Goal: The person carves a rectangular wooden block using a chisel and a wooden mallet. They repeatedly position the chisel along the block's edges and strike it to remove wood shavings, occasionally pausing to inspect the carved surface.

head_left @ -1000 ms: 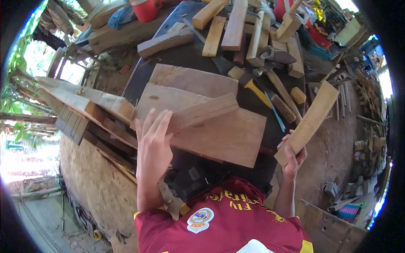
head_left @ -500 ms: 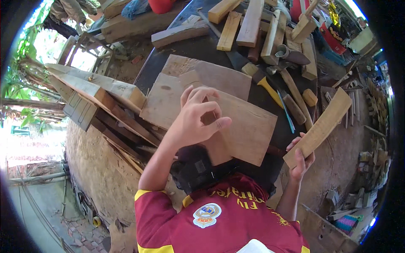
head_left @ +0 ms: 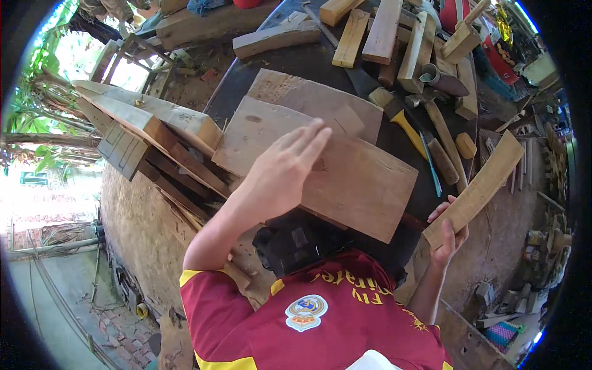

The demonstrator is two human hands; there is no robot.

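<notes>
My left hand (head_left: 290, 163) is over flat brown boards (head_left: 370, 185), its fingers stretched out and held together, pointing up and right. The thumb is hidden, and I cannot tell whether the palm touches the wood. Just past the fingertips shows a paler piece of wood (head_left: 349, 121); how far it runs under the hand is hidden. Behind lies another thin board (head_left: 283, 86), partly covered. At the right, my right hand (head_left: 449, 233) is closed around the lower end of a curved wooden piece (head_left: 484, 188), which slants up and right, clear of the bench.
The dark bench (head_left: 246, 77) carries a handsaw with a yellow handle (head_left: 409, 132), a hammer (head_left: 445, 142), a brush (head_left: 382, 97) and several wood blocks (head_left: 381, 37). Long timbers (head_left: 166, 126) lean at the left. A wooden mallet (head_left: 462, 42) stands at the far right.
My left hand has straightened from curled, spread fingers and tipped over to the right. The paler wood piece now shows right of the fingertips. My right hand still holds the curved piece.
</notes>
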